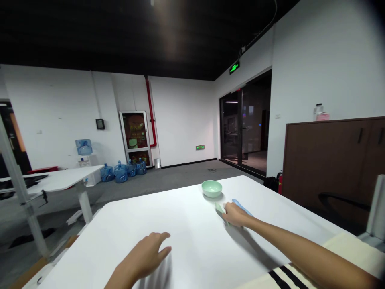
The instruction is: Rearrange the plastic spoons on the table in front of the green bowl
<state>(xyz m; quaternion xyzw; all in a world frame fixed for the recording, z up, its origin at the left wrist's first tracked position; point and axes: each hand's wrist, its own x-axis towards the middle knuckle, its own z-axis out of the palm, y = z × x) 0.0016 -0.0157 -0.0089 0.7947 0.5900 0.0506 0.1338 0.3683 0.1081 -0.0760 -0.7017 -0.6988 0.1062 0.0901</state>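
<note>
My right hand [236, 214] reaches over the white table with its fingers closed on a pale green spoon [218, 207]. The spoon's rounded end points towards the far side of the table, and my fingers cover part of it. Just beyond my right hand lies a long blue object [240, 205], partly hidden by the hand, so its kind is unclear. A light green bowl [212, 189] stands upright near the far edge, a little past the spoon. Above the table's near left part, my left hand [150, 253] is open, thumb and fingers apart, holding nothing.
The white table [186, 224] has its far edge just behind the bowl. Cream cloth with black stripes [288, 277] shows at the lower right. A brown cabinet [325, 160] stands to the right. Blue water bottles [120, 172] and another white table [75, 175] are at the left.
</note>
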